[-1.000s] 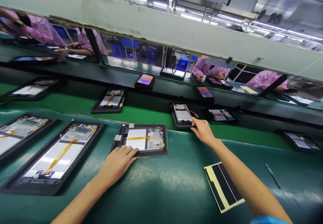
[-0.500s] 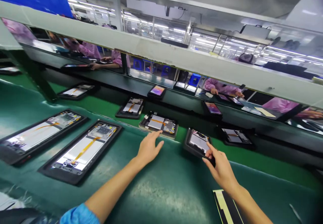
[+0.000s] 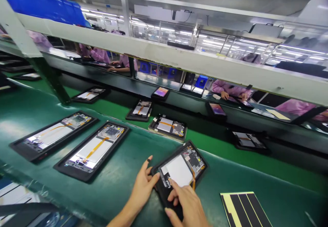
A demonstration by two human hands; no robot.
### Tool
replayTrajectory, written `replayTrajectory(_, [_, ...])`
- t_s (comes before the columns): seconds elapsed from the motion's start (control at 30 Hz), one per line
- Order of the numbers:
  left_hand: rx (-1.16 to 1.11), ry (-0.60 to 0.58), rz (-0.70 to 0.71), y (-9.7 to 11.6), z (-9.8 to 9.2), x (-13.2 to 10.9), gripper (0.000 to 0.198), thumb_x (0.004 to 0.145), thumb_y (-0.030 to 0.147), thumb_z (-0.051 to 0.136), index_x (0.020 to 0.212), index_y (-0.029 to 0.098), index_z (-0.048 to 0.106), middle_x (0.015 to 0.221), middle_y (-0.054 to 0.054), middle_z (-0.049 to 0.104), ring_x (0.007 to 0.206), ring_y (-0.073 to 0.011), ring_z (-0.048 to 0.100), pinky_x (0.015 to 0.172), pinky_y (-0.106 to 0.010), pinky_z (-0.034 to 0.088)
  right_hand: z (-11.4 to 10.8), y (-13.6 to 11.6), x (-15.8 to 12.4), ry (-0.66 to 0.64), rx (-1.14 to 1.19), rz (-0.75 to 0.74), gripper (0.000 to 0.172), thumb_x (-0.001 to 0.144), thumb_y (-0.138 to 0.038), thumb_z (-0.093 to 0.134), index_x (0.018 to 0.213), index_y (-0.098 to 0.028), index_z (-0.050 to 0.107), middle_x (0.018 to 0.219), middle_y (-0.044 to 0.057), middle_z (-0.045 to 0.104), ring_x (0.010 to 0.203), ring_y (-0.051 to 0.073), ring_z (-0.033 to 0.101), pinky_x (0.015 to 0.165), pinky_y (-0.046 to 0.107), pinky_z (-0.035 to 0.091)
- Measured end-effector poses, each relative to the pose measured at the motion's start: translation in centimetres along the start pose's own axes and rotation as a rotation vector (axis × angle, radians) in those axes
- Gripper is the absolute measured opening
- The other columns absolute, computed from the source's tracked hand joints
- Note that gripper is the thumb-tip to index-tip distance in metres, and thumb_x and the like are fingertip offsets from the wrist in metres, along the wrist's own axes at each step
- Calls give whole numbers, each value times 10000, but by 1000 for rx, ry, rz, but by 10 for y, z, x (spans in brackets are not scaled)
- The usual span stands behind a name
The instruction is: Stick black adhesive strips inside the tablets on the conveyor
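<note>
An open tablet (image 3: 182,168) in a black frame, with a white panel, circuit board and orange ribbon, lies on the dark green bench in front of me. My left hand (image 3: 144,185) grips its left edge, fingers curled against the frame. My right hand (image 3: 185,203) rests on its near end, fingertips pressing on the white panel. Another open tablet (image 3: 168,127) sits at the edge of the green conveyor just beyond.
Two long open devices (image 3: 94,150) (image 3: 55,135) lie to the left on the bench. A sheet of black strips on yellow backing (image 3: 244,209) lies at the right. More tablets (image 3: 140,110) ride the conveyor. Across it, people in pink sleeves (image 3: 228,90) work under a white shelf beam.
My right hand pulled the small tablet from the conveyor edge onto the bench in front of me. My left hand left the other tablet, pushed onto the conveyor, and took hold of this one.
</note>
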State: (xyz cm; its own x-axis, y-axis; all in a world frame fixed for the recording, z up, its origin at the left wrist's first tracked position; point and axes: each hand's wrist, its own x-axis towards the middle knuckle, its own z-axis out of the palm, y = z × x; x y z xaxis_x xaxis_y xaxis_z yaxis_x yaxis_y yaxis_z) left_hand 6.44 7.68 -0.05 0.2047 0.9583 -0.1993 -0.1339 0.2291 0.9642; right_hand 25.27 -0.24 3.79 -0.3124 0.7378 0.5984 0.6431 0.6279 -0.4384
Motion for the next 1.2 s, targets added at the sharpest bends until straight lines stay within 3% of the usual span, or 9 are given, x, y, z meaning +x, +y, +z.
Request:
replayTrajectory(0.07, [-76, -21, -27, 3, -23, -3, 1169, 655, 651, 863, 1567, 207, 281, 959, -55, 700, 824, -239, 711, 761, -361, 598, -6, -6, 0, 19, 57, -25, 599, 1040, -387, 495, 1585, -215, 316, 879, 33, 725, 657, 183, 655, 658, 325, 579])
replayTrajectory(0.17, [-58, -110, -79, 12, -47, -3, 1162, 692, 604, 868, 1597, 215, 252, 876, -25, 687, 675, -183, 670, 672, -323, 568, -21, -8, -3, 57, 93, 35, 607, 1034, -323, 513, 1594, -221, 303, 909, 40, 715, 727, 185, 662, 707, 325, 581])
replayTrajectory(0.33, [95, -127, -85, 21, -53, 3, 1018, 762, 618, 784, 1564, 200, 317, 745, 41, 621, 534, -133, 592, 501, -238, 466, -35, -2, -7, 46, 75, 162, 648, 1008, -240, 552, 1604, -253, 298, 920, 22, 701, 750, 180, 651, 764, 346, 580])
replayTrajectory(0.43, [293, 28, 57, 20, -53, 4, 876, 771, 569, 748, 1492, 188, 429, 864, -2, 670, 580, -133, 608, 514, -247, 482, -34, 1, -10, -12, 79, 190, 625, 1004, -229, 557, 1586, -274, 333, 937, 23, 707, 762, 185, 650, 764, 353, 570])
replayTrajectory(0.53, [591, 202, 273, 21, -62, -4, 552, 825, 483, 683, 1300, 205, 630, 1098, -79, 721, 812, -186, 682, 641, -285, 537, -32, 0, -15, -99, 100, 198, 572, 1006, -211, 567, 1547, -279, 395, 958, 31, 720, 804, 197, 655, 796, 364, 555])
replayTrajectory(0.67, [799, 144, 404, 22, -74, -26, 315, 915, 445, 607, 1105, 227, 734, 1124, -73, 743, 958, -216, 695, 750, -304, 567, -28, -7, -16, -225, 148, 161, 474, 1014, -194, 570, 1469, -280, 466, 955, 29, 731, 820, 204, 648, 787, 353, 530])
replayTrajectory(0.77, [830, 54, 429, 19, -74, -45, 259, 948, 407, 591, 1068, 234, 742, 1058, -52, 747, 973, -204, 696, 872, -311, 567, -20, -14, -14, -371, 177, 105, 493, 1010, -225, 597, 1478, -260, 447, 1044, 57, 734, 897, 228, 651, 827, 379, 518])
replayTrajectory(0.97, [783, 21, 414, 11, -67, -68, 198, 971, 333, 587, 1054, 228, 734, 976, -31, 735, 877, -167, 675, 814, -265, 553, -4, -17, -12, -545, 195, 90, 494, 1009, -200, 591, 1475, -251, 435, 1061, 50, 735, 952, 239, 635, 995, 472, 444])
replayTrajectory(1.2, [690, -49, 341, 15, -52, -72, 230, 994, 335, 546, 1075, 218, 726, 936, -33, 732, 862, -170, 665, 810, -277, 529, 10, -5, -9, -407, 243, 206, 473, 1014, -193, 583, 1466, -259, 460, 930, 19, 736, 855, 200, 650, 954, 428, 456])
